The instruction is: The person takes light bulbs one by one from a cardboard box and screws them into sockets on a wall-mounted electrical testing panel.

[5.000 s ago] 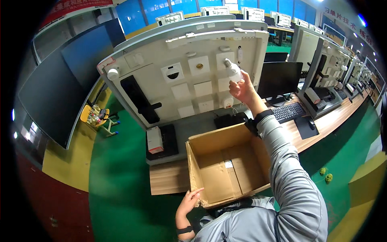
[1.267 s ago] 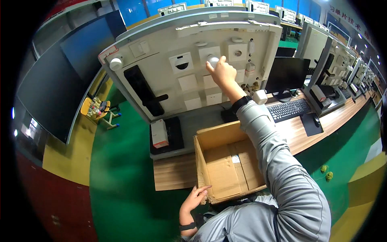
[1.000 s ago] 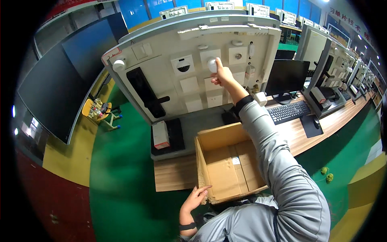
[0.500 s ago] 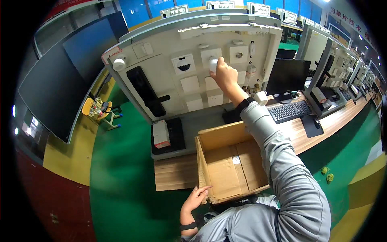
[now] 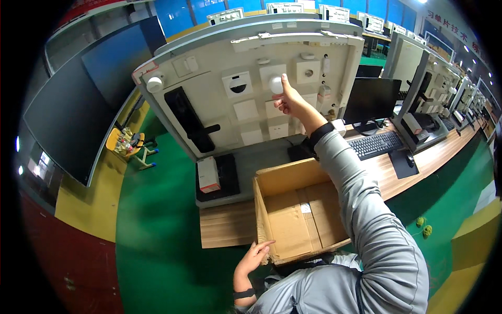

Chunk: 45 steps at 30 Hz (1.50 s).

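My right hand (image 5: 292, 100) is raised at the upright white panel (image 5: 209, 68), just beside the white dome-shaped device (image 5: 275, 84) on its square plate. The thumb points up along the dome's right side and the other fingers bend loosely below, with nothing visible between them. Whether the thumb touches the dome, I cannot tell. Down at the near left corner of an open cardboard box (image 5: 286, 222), my left hand (image 5: 254, 256) grips the wall, one finger reaching over the rim. Only a small white label shows on the box's bottom.
On the panel hang a black door lock (image 5: 191, 120), a half-black sensor plate (image 5: 238, 85) and several white plates. A white carton (image 5: 208, 174) lies on the base. To the right stand a monitor (image 5: 371, 107), keyboard (image 5: 376, 145) and mouse (image 5: 410, 158); a yellow stool (image 5: 123, 142) is at left.
My right hand has moved slightly down and off the dome, uncovering more of it, and its fingers have loosened. My left hand and the box have stayed put.
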{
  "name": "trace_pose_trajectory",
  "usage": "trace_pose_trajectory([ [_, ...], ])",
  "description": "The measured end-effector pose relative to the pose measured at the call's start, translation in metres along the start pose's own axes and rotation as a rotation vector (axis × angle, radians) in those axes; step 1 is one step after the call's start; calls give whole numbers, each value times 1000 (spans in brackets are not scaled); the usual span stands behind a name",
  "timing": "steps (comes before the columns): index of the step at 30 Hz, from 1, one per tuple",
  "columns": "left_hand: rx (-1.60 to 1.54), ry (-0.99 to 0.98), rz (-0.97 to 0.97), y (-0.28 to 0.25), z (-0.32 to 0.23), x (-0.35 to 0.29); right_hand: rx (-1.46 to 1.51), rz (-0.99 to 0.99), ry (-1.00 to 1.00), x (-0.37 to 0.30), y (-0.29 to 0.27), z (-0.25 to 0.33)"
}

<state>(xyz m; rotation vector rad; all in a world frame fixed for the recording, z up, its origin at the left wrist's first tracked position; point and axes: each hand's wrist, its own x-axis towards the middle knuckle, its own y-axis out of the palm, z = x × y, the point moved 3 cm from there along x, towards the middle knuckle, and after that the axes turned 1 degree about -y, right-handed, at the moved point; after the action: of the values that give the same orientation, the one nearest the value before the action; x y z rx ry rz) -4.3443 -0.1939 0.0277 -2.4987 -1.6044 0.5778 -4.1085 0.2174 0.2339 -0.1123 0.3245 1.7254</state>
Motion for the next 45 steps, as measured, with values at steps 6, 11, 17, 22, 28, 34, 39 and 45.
trace_pose_trajectory([
  [6, -4, -89, -14, 0, -5, -6, -1239, -628, -882, -48, 17, 14],
  [11, -5, -86, 19, -1, -14, -2, -1414, -728, -813, -38, 13, 16],
  [17, -15, -172, -2, -2, -3, -9, -1402, -848, -846, -26, 20, 8],
  [22, -48, -260, -10, 1, -26, 1, -1262, -868, -824, -24, 16, 12],
  [28, -260, -223, 2, 4, 11, -4, -1189, -809, -657, -33, 22, 15],
  [34, 98, -69, -47, -1, -16, 3, -1235, -627, -485, -38, 0, 21],
  [39, 56, -124, 34, -1, -10, -5, -1367, 93, -227, -101, -67, 20],
  [45, 103, -110, -101, 10, -28, -8, -1365, -196, -290, -242, -204, -13],
])
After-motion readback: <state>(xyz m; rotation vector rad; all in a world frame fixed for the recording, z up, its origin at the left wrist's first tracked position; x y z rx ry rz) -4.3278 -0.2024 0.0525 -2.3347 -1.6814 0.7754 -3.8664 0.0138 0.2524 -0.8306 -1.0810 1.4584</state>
